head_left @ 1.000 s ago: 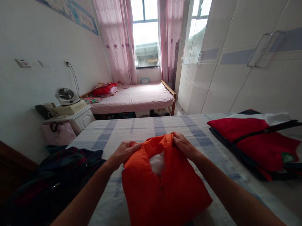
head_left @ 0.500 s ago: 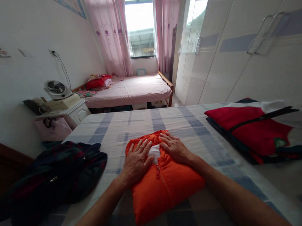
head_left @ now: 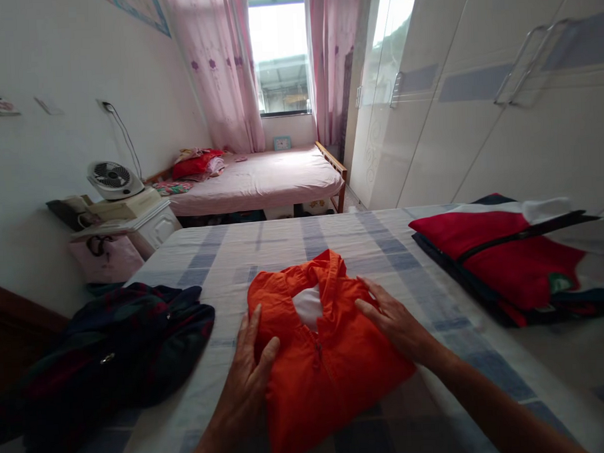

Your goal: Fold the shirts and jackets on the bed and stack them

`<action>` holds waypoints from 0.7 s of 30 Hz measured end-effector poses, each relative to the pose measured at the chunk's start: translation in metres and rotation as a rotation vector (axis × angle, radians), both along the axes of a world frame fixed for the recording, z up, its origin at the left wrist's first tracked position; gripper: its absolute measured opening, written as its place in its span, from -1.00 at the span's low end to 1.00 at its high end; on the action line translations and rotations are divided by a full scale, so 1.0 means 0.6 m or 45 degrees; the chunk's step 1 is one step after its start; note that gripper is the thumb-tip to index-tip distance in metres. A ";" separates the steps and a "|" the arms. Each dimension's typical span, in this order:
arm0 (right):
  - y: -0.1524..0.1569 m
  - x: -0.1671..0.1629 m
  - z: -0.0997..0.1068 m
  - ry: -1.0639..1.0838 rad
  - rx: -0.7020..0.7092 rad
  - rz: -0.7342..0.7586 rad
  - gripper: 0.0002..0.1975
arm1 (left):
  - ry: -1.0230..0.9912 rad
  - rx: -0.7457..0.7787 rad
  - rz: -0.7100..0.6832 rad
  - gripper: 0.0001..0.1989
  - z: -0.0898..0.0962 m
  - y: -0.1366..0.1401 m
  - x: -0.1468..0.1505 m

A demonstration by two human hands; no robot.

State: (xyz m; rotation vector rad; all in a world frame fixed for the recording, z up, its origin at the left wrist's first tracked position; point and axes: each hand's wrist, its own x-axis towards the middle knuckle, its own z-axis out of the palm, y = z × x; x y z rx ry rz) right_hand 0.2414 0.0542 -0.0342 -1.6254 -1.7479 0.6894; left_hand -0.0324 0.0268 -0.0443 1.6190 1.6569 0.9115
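Note:
An orange zip jacket (head_left: pixel 332 359) lies folded on the bed in front of me, its zipper facing up and a white lining showing at the neck. Along its left edge rests my left hand (head_left: pixel 250 359), fingers stretched out and thumb apart. My right hand (head_left: pixel 393 319) touches the jacket's upper right side with its fingers extended. Neither hand grips the fabric. Left of them lies a crumpled dark plaid garment (head_left: pixel 137 340). Folded red, white and dark clothing (head_left: pixel 513 257) is stacked on the right.
A striped blue and white sheet (head_left: pixel 283 244) covers the bed. Beyond it stands a second bed with a pink sheet (head_left: pixel 275 181). A small fan (head_left: pixel 112 178) sits on a cabinet at the left, and a white wardrobe (head_left: pixel 468 126) lines the right wall.
Both hands have moved apart, from the jacket's top by the collar to its left and right sides. The collar now stands up more and is uncovered.

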 end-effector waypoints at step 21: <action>0.005 -0.009 0.003 1.575 -1.064 0.160 -0.62 | 0.150 0.273 -0.036 -0.39 -0.063 0.040 0.001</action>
